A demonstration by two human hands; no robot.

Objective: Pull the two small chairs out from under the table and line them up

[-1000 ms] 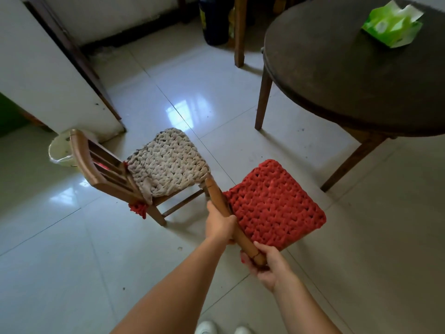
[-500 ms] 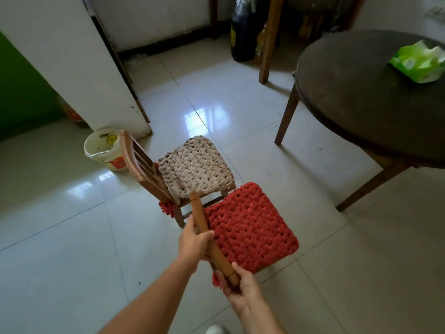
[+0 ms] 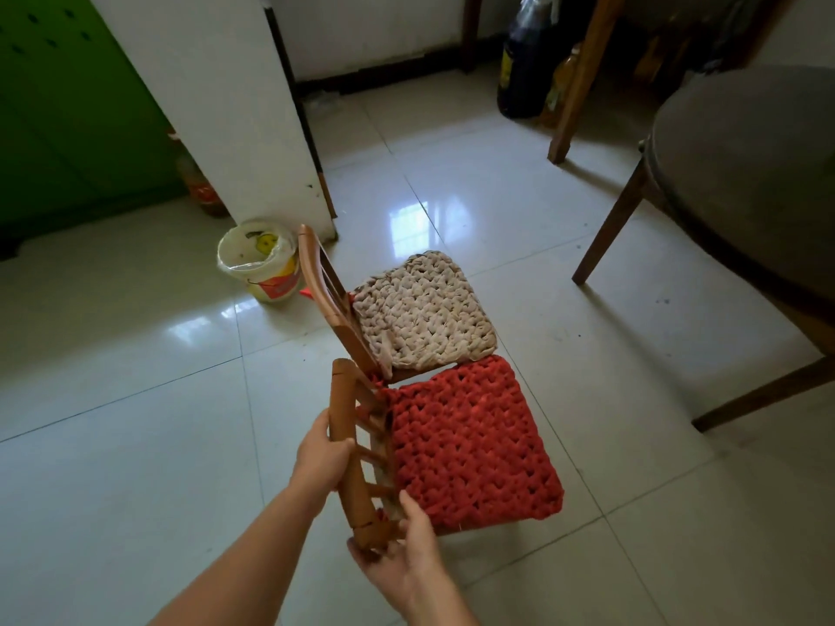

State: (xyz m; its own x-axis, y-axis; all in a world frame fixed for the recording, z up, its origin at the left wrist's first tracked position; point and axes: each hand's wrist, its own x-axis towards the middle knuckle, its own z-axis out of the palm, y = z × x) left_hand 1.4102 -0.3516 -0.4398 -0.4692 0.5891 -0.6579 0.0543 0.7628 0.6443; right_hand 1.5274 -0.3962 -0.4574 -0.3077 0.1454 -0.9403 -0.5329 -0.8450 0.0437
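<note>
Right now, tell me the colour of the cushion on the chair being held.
Red, a chunky knit cushion, seen in the head view.

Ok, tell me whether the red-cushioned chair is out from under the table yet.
Out. The red-cushioned chair stands on open floor, clear of the round table, beside the beige-cushioned chair; both hands hold its backrest.

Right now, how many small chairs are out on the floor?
2. The red-cushioned chair is nearest, its backrest held by the left hand and right hand. The beige-cushioned chair stands directly beyond it, seats adjoining. None seems hidden.
</note>
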